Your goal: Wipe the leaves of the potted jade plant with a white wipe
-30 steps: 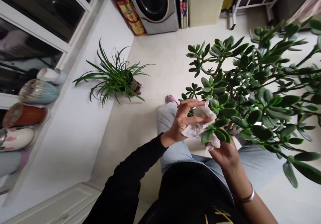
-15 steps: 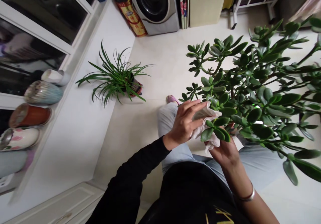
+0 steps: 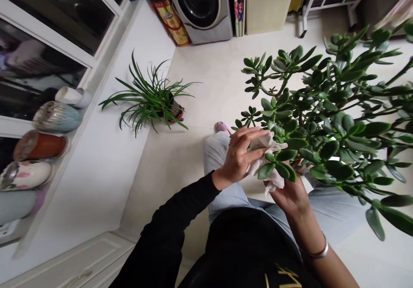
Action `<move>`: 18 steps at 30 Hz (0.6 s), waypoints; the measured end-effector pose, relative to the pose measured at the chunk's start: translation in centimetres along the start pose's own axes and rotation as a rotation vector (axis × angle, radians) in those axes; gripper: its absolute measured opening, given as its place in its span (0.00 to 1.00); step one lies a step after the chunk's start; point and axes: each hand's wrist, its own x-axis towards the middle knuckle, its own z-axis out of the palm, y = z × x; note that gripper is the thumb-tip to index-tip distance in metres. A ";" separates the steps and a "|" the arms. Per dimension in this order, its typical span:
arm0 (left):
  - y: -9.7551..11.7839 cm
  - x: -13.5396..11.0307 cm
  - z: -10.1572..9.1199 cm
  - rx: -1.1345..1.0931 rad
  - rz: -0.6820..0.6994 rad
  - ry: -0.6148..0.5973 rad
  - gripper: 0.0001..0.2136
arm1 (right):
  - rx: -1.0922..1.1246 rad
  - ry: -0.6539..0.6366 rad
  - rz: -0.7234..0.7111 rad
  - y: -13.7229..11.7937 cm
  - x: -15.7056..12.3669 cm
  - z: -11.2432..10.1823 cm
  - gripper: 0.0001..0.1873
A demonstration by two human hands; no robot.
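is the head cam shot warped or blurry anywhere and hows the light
In the head view, the wide lens bends the white window frame toward the edges; in the same view the light is soft and even with no hard shadows, and the jade plant and left hand look fairly sharp, with no clear blur.

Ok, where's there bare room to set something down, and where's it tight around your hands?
Bare floor tile shows between the spider plant and the jade plant, below the washing machine. The white ledge has room beside the row of pots. It's crowded at the right hand and tissue, under the leaves.
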 end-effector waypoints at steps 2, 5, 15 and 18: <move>0.1 -0.1 0.0 -0.075 -0.049 0.002 0.09 | 0.016 0.042 0.012 -0.2 -0.2 -0.1 0.07; 0.0 -0.7 0.3 -0.155 -0.132 0.012 0.10 | 0.045 0.076 0.022 -0.4 -0.4 -0.5 0.08; -2.6 1.2 -0.2 -0.528 -0.497 0.051 0.19 | 0.035 0.042 0.025 -0.2 -0.4 -2.0 0.08; -2.6 3.2 -1.0 -0.520 -0.387 -0.193 0.16 | 0.016 0.043 0.024 -0.3 -0.4 -2.2 0.10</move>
